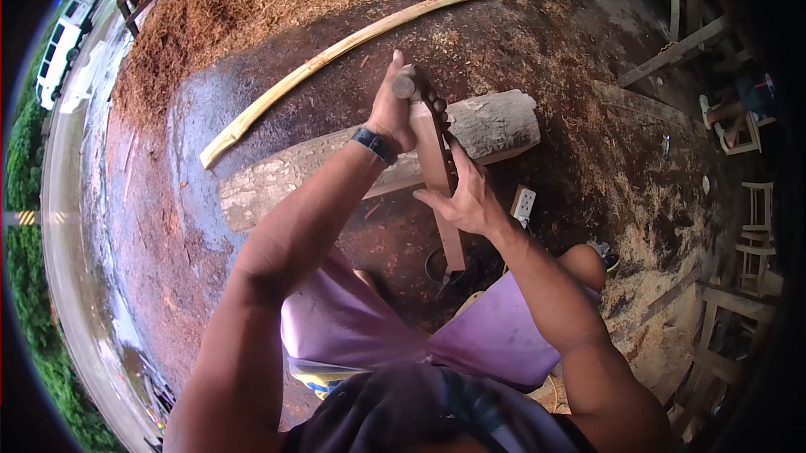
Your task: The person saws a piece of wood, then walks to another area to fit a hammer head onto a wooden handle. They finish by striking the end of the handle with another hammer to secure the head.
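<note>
A long, flat wooden piece [437, 172] stretches from my hands down toward my knees. My left hand [390, 113], with a dark watch on its wrist, is closed at the upper end of this piece. Between its thumb and fingers shows a round wooden end [404, 86]; whether it belongs to the flat piece I cannot tell. Lower down, my right hand [468, 197] grips the flat piece, thumb on the left side and fingers along the right edge. Beneath both hands lies a thick, rough-barked log [499, 124], partly hidden by my left forearm.
Beyond the log lies a long curved pole [336, 52], with a sawdust heap [243, 12] behind it. A white power outlet [524, 204] is right of my right wrist. Wooden stools [757, 205] and a seated person's legs [729, 121] are at right; a white van [63, 50] stands at left.
</note>
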Tool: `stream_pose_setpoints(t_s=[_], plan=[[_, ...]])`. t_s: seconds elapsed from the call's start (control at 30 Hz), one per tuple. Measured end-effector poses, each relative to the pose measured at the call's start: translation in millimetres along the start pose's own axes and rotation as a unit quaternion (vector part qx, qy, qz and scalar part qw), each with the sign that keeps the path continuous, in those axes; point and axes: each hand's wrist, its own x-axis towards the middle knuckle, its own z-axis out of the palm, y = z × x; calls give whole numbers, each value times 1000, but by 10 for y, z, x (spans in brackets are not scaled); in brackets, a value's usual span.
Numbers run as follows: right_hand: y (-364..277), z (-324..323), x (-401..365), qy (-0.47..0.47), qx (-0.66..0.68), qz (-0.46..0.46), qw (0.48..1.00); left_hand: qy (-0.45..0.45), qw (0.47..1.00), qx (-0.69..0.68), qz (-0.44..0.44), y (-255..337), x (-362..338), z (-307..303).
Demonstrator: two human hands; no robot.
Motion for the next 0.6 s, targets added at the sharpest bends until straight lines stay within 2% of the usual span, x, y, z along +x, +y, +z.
stream_pose_setpoints(t_s=[0.07,0.13,0.23,0.47,0.57,0.6], plan=[[-80,-23,29,3,20,-18,1000,-5,1000,-8,-7,-12,49,-85],[-73,-27,33,-13,43,6,999,30,998,-18,-49,-7,79,-118],[-28,12,9,-15,13,8,1000,66,996,-28,-61,-13,70,-110],[100,123,-36,-9,31,7,999,20,999,-14,-47,-54,150,-209],[246,209,-64,18,25,-6,1000,30,996,-14,-84,-68,220,-298],[271,225,-54,-18,167,78,983,11,994,-19,-109,-53,235,-333]])
